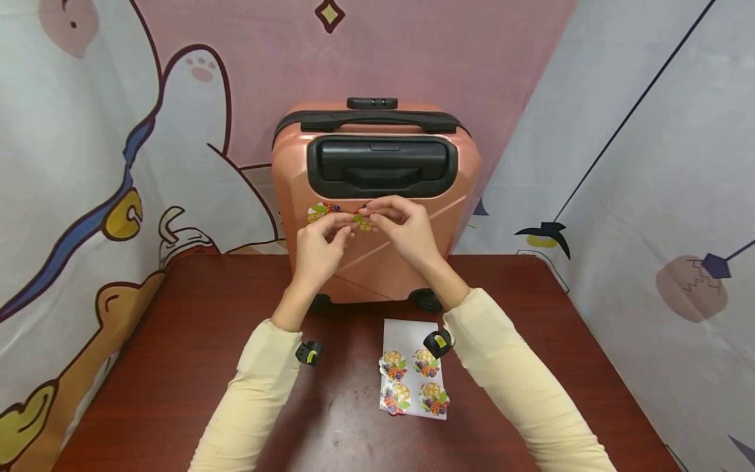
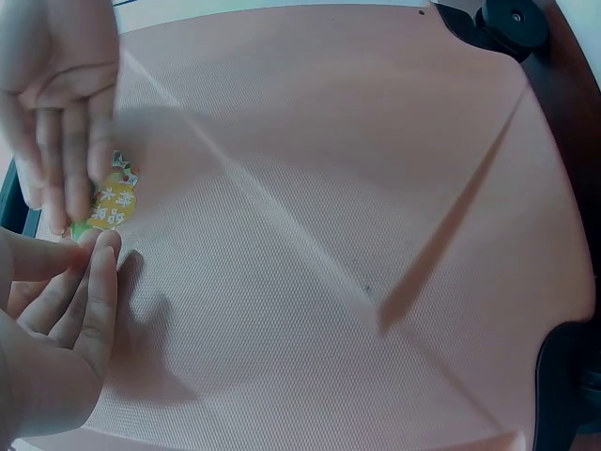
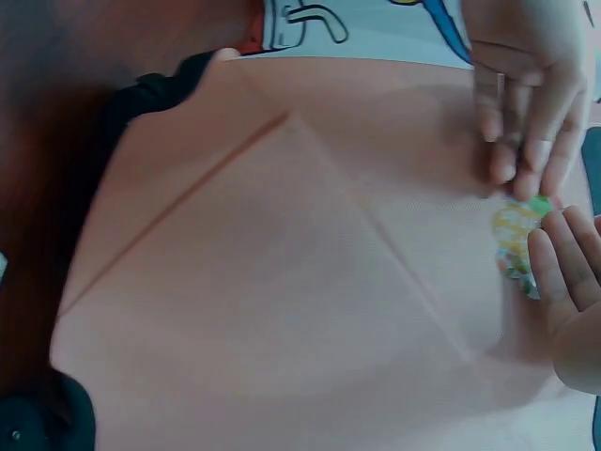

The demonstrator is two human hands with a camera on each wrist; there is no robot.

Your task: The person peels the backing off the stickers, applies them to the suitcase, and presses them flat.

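An orange-pink hard-shell suitcase (image 1: 377, 269) stands upright with its black recessed handle facing me. Between my two hands is a small fruit sticker (image 1: 364, 223) with yellow, green and red print, close over the suitcase front just below the recess. My left hand (image 1: 321, 252) pinches its left edge between thumb and fingers. At its upper right edge, the thumb and index finger of my right hand (image 1: 409, 229) pinch it. A similar fruit sticker (image 1: 317, 211) lies on the shell to the left, partly behind my left fingers. The left wrist view shows the held sticker's yellow part (image 2: 115, 202).
A white sticker sheet (image 1: 407, 333) with several fruit stickers lies on the dark red-brown table (image 1: 206, 341) in front of the suitcase. Black wheels (image 1: 426, 299) sit at the suitcase's base. Printed cloth (image 1: 236, 92) hangs behind and at both sides.
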